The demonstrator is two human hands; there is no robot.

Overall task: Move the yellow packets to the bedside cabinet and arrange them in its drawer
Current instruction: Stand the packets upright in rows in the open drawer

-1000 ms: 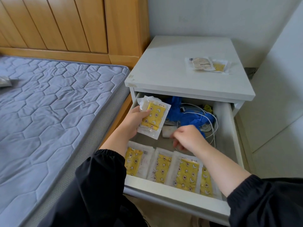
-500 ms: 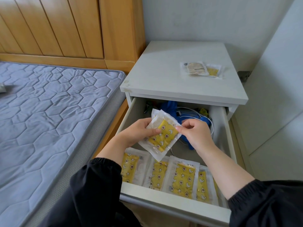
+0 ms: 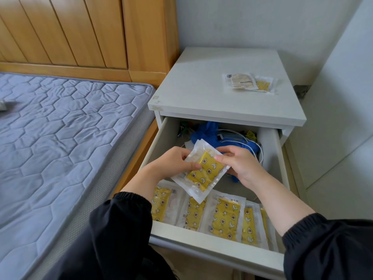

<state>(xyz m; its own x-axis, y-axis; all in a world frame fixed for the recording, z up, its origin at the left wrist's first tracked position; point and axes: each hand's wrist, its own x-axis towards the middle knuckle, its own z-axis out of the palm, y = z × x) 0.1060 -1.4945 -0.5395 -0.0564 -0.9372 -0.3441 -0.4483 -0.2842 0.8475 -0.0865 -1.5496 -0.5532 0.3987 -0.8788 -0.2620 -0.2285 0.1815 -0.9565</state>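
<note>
Both hands hold one yellow packet (image 3: pixel 203 174) tilted above the open drawer (image 3: pixel 214 249) of the white bedside cabinet (image 3: pixel 212 93). My left hand (image 3: pixel 171 162) pinches its left edge; my right hand (image 3: pixel 240 164) grips its upper right corner. Several yellow packets (image 3: pixel 224 218) lie side by side in a row along the drawer's front. Two more packets (image 3: pixel 249 82) lie on the cabinet top at the back right.
Blue gloves or cloth (image 3: pixel 210 130) and white cables (image 3: pixel 258 150) fill the back of the drawer. A bed with a grey quilted mattress (image 3: pixel 60 138) and wooden headboard (image 3: pixel 86 31) stands to the left. A white wall panel (image 3: pixel 341 118) lies to the right.
My right hand came up from the drawer floor and took hold of the packet held by my left hand. The packet moved towards the drawer's middle and tilted.
</note>
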